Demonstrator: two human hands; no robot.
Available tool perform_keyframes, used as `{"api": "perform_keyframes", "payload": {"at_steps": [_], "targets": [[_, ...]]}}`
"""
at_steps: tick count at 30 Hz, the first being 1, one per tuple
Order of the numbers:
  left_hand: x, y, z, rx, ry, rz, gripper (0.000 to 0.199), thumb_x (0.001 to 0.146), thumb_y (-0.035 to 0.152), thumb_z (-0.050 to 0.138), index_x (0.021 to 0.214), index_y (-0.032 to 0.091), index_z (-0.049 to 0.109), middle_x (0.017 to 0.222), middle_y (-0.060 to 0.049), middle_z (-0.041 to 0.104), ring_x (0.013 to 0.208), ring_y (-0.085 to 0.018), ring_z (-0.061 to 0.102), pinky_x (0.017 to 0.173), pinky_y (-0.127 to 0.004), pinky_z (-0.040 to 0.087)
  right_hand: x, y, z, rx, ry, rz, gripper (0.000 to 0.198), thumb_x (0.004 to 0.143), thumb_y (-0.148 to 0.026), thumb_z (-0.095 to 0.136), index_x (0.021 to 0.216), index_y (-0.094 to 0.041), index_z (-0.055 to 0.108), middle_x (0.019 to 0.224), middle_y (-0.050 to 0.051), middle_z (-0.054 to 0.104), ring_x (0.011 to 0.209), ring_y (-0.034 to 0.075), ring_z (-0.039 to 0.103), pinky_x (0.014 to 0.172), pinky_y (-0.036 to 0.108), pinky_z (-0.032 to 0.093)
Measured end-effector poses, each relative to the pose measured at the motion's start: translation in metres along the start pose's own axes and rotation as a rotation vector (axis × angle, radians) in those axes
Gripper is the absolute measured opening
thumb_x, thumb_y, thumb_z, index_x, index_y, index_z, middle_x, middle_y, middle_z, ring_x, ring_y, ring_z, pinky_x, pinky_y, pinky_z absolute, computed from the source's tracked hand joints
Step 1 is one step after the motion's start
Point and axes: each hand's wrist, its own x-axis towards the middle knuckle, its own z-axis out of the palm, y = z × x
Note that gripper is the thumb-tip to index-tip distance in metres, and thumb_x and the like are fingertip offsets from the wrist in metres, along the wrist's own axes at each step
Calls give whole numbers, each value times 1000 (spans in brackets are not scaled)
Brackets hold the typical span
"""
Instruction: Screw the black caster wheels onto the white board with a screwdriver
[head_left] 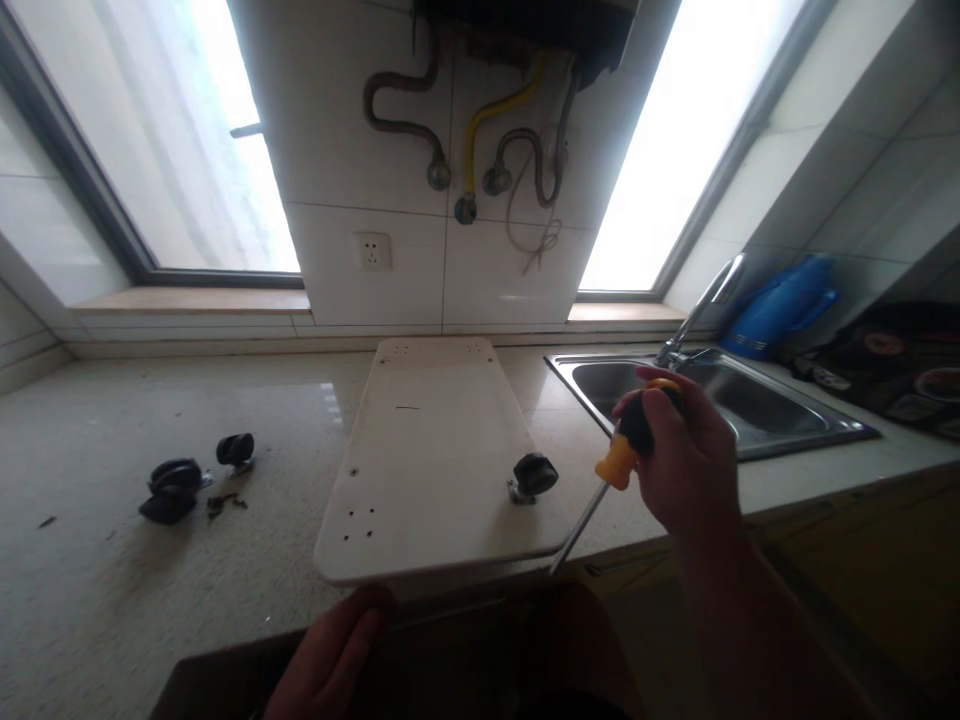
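Observation:
My right hand (686, 455) is closed around a screwdriver (619, 455) with a yellow and black handle. Its metal shaft slants down to the left, the tip near the front right corner of a white board (427, 440). The board lies flat on the counter, with small holes near its corners. A black caster (534, 475) stands on its right near part. My left hand (334, 645) is at the board's front left edge, fingers curled together; whatever they hold is hidden. Loose casters (172, 490) and another caster (235, 450) lie left of the board, beside small dark screws (225, 503).
A steel sink (810, 425) with a faucet (694, 315) is set into the counter (82, 430) at the right. Behind it stand a blue jug (780, 305) and dark items. Hoses (472, 130) and a socket (373, 251) are on the wall.

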Motion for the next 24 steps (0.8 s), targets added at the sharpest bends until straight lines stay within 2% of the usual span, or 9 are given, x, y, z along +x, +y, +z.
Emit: {"api": "perform_keyframes", "payload": {"at_steps": [5,10,16,24], "targets": [[0,3,-2,73,8,81,36,100,44,46,110,25,76,107,-7,80,97,-26,77,87,-34,64,-25,34,7,194,83,362,47,80,-55,76,109,-20,69,77,0,66,66,12,59,49,19,47],[2,7,-3,109,-64,101,36,102,40,43,108,26,75,107,-7,80,98,-24,76,85,-32,63,-47,41,15,283,136,573,55,71,-58,81,104,-18,65,73,-4,61,51,10,56,40,24,53],[4,11,-5,145,-78,108,37,103,40,41,108,25,75,103,-6,81,93,-23,77,80,-29,63,-46,46,19,309,168,597,53,65,-56,85,94,-19,62,71,-5,60,54,13,61,45,28,61],[4,11,-4,137,-26,169,34,101,41,45,105,27,76,99,-5,81,88,-24,78,76,-28,64,-42,49,20,336,149,576,44,70,-52,84,90,-19,61,73,-4,59,56,11,59,53,32,64]]}}
